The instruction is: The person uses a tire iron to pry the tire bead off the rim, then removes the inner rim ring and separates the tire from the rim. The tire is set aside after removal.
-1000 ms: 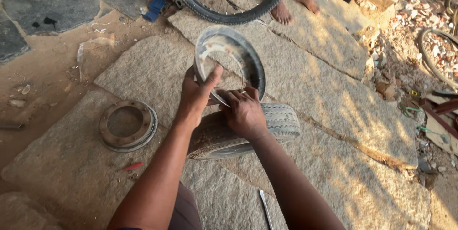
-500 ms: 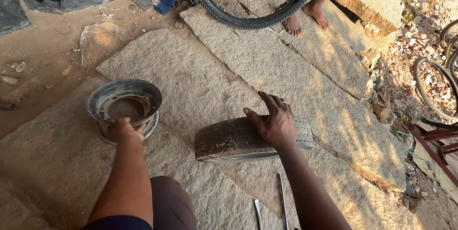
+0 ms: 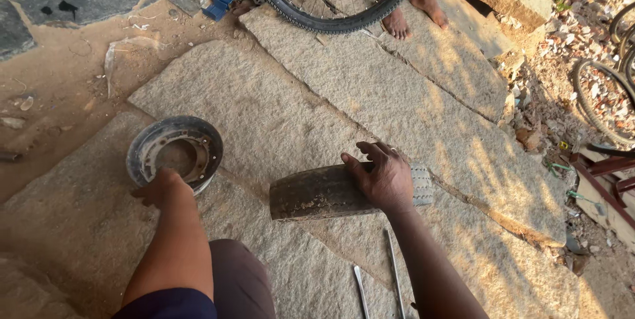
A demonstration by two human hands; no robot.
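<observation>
Tyre [image 3: 331, 192] and metal rim [image 3: 174, 152] lie apart on the stone slab [image 3: 291, 107], so separation looks done: right hand [image 3: 383, 177] grips the tyre's top, left hand [image 3: 162, 187] rests on the rim's edge, its grip unclear.

Both forearms are bare to the left hand [image 3: 161, 187] and right hand [image 3: 382, 177], with a dark navy sleeve [image 3: 169, 304] and brownish-maroon trousers [image 3: 241, 279] showing below.
</observation>
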